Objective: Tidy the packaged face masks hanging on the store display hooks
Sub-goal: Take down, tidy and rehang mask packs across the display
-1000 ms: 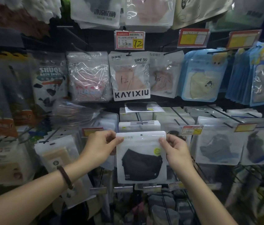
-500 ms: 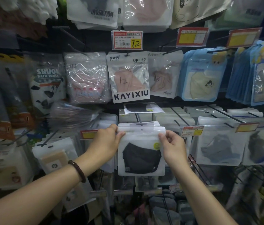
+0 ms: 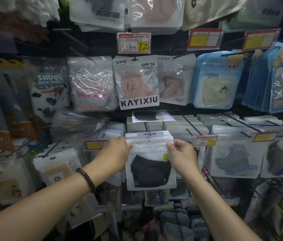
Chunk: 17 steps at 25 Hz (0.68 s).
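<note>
A white packet with a black face mask (image 3: 150, 168) hangs at the front of a stack on a display hook (image 3: 148, 129) in the middle of the rack. My left hand (image 3: 115, 152) pinches its upper left corner. My right hand (image 3: 181, 153) pinches its upper right corner. The packet's top edge sits just under the clear tag holder at the hook's tip. Another black mask packet (image 3: 152, 116) lies flat on top of the stacks behind.
Packets of grey masks (image 3: 233, 157) hang to the right, beige ones (image 3: 57, 173) to the left. Above hang a KAYIXIU pack (image 3: 137, 82), blue packs (image 3: 215, 80) and a price tag marked 12 (image 3: 133, 42). Wire hooks jut forward all around.
Both hands have lifted the black mask packet up and back toward the rack, from free in front of it to against the stack on the hook.
</note>
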Available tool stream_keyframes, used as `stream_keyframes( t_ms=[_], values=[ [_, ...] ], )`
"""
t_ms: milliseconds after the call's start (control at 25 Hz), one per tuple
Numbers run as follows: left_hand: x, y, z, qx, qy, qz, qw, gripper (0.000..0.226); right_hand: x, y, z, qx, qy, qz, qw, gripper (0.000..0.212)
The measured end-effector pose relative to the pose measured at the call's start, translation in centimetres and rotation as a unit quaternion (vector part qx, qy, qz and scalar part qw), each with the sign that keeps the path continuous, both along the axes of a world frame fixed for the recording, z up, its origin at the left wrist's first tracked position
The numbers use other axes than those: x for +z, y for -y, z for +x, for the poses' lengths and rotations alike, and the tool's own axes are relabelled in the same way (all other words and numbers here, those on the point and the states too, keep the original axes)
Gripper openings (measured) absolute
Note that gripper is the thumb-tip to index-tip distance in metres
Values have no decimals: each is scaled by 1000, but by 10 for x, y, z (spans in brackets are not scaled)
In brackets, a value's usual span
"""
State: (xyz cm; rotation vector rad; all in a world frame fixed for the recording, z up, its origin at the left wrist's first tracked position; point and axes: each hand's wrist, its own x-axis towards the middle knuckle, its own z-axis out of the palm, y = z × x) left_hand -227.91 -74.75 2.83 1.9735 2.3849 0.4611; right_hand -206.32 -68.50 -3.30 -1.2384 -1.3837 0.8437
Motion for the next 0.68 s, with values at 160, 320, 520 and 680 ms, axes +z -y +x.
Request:
stream_keyframes(
  t_ms=[160,320,520,680],
  values=[
    [-1,-7,-2,3,-3,-28,1000,26,2,-4,1,-5,-11,-3,1000,25],
    [0,-11,-5,-8,9,-45,999,17,5,-5,2,-4,-3,-11,1000,25],
    [8,-9,4,-33,-36,-52,997,23,7,-3,-3,-26,13,-17,999,31],
    [9,-9,1,-18,35,-66,997,35,6,-2,-2,-20,-1,-30,999,32]
  ],
)
